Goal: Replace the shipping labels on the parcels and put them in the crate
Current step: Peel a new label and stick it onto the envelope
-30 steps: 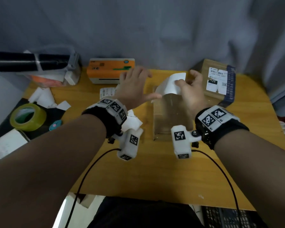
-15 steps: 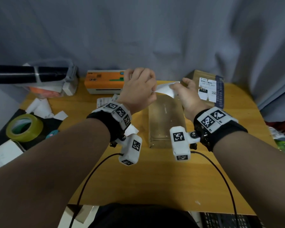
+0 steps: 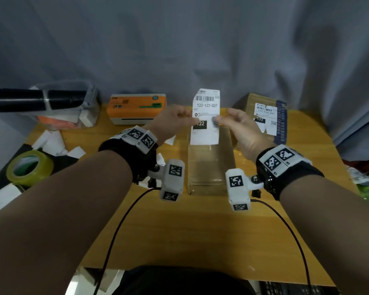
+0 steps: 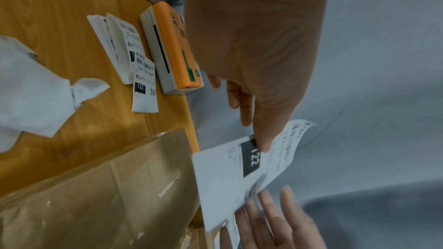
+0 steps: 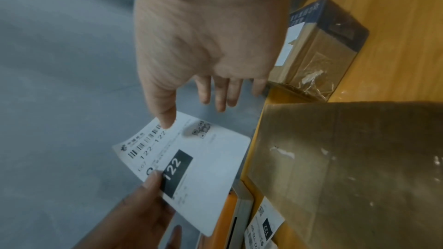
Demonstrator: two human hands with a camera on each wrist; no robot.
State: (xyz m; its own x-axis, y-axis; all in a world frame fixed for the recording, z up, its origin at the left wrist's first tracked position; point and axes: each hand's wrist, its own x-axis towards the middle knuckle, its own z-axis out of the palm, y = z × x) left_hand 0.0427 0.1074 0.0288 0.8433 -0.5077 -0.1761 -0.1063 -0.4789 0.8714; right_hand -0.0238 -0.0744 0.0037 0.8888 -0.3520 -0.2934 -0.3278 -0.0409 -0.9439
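- Two hands share one white printed shipping label [image 3: 206,116], held upright in the air above the far end of the long brown tape-wrapped cardboard parcel [image 3: 210,162], not touching it.
- Left hand [image 3: 173,121]: thumb and fingertips pinch the label's left edge beside the black "122" block; other fingers curled behind the sheet.
- Right hand [image 3: 241,128]: thumb pad on the label's right edge, pinching it; the right wrist view shows three fingers hanging loose and straight behind.
- Both wrists raised off the wooden table [image 3: 200,231], forearms converging toward the parcel.
- Parcel lies flat on the table, long axis running away from the person; its top face is bare, with small white scraps of residue.
- Likely step: laying the fresh label on that face. Judgement: whether backing is off cannot be told.
- To do it well: keep the sheet taut between both pinches, square its edges with the parcel's sides, land one short edge first, then smooth outward to avoid wrinkles.
- Risk: limp sheet curling, sticking askew.
- Orange-topped label printer [image 3: 136,108] stands left of the parcel's far end.
- Crate not in view.
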